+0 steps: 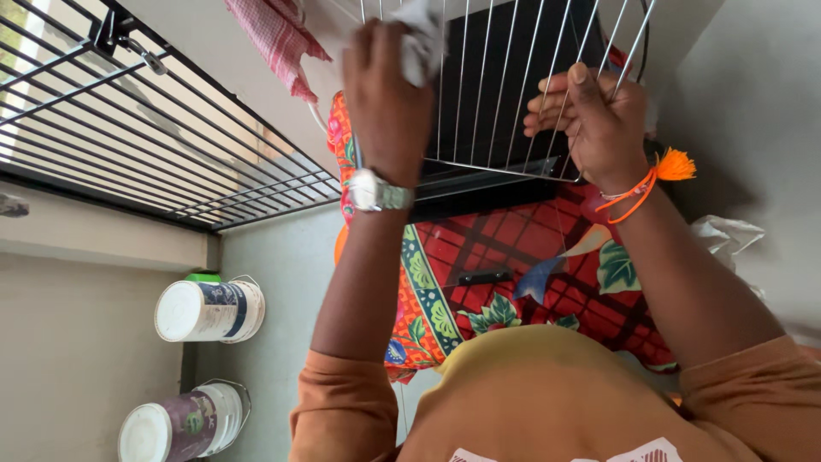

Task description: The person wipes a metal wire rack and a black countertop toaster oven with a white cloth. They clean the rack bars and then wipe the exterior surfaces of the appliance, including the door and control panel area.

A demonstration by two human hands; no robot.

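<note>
Wiping a silver wire rack [505, 94], the left hand [389, 94] clutches a white cloth [423, 38]; the right hand [599, 120] grips its bars. Loosening that grip could drop the rack.

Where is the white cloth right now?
In the head view, top centre: the white cloth is bunched in the left hand, pressed against the wire rack that the right hand grips.
</note>
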